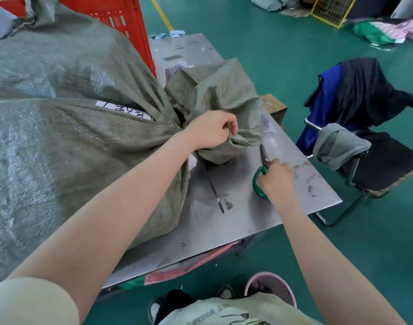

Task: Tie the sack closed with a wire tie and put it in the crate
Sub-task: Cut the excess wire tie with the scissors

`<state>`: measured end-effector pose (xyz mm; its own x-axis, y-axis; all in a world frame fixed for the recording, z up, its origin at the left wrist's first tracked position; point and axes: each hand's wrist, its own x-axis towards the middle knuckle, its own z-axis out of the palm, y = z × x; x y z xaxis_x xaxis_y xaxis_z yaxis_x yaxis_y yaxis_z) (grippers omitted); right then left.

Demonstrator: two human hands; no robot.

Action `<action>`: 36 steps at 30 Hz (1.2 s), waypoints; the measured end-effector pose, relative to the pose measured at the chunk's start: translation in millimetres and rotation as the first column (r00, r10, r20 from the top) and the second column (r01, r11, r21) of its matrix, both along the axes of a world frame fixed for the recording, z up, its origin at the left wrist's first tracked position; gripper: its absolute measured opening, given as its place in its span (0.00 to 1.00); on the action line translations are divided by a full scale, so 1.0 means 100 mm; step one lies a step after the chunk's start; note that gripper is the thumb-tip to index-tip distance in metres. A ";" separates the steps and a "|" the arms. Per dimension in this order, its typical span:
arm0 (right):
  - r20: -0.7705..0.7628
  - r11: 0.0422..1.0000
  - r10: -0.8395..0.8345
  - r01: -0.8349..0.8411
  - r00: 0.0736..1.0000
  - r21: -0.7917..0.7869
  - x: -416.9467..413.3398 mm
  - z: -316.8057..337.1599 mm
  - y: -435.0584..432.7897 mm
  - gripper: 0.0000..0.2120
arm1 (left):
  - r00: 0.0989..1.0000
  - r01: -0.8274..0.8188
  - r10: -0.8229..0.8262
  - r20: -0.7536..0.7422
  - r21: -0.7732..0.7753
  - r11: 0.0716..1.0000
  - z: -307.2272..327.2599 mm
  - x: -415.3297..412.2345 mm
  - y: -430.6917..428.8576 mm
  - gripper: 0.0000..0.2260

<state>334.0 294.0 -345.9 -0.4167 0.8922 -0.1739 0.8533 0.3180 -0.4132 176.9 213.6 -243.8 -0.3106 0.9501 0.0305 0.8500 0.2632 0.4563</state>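
Bulging across the left of the frame on the steel surface (247, 221), the grey-green woven sack (72, 148) looks heavy and soft, best gripped at its gathered neck. The left hand (211, 130) clenches that neck; the right hand (277, 179) closes on green-handled scissors (259, 174).

sack (60, 148): runs off the left edge; label writing too blurred to read.
wire tie (212, 184): upper end hidden under my left hand (210, 130).
scissors (261, 174): handle partly covered by my right fingers (274, 165).
crate (121, 17): mostly behind the sack.
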 end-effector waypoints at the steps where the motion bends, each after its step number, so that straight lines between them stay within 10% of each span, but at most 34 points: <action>1: 0.050 1.000 -0.011 0.012 0.999 -0.020 0.03 -0.02 0.00 0.19 | 1.000 0.012 -0.012 -0.010 -0.021 1.000 -0.05 0.05 0.02 0.14; 8: 0.001 0.982 -0.093 0.092 0.996 -0.162 0.16 -0.07 0.11 0.14 | 0.986 0.098 -0.110 -0.124 -0.097 0.990 -0.19 0.42 0.17 0.12; 13: -0.474 0.892 -0.450 0.351 0.757 -0.286 0.23 0.03 0.07 0.04 | 0.999 -0.001 -0.001 -0.040 -0.061 0.998 -0.15 0.30 0.11 0.11; 18: -0.753 0.973 -0.223 0.194 0.619 -0.128 0.04 0.46 -0.01 0.09 | 0.980 -0.193 0.195 -0.034 0.066 0.979 -0.19 0.25 -0.03 0.09; 24: -0.697 0.996 0.019 -0.076 0.717 -0.051 -0.27 0.53 -0.08 0.12 | 0.890 -0.414 0.399 -0.219 -0.027 0.910 0.00 -0.04 -0.33 0.14; 36: -0.286 0.869 0.484 -0.418 0.827 0.264 -0.28 0.47 -0.12 0.16 | 0.791 -0.611 0.607 -0.075 -0.102 0.785 0.07 -0.24 -0.59 0.14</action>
<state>305.8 281.8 -298.8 -0.7828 0.5912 0.1944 0.4173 0.7303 -0.5408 153.0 154.2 -236.9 -0.8266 0.5611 -0.0429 0.5106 0.7799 0.3620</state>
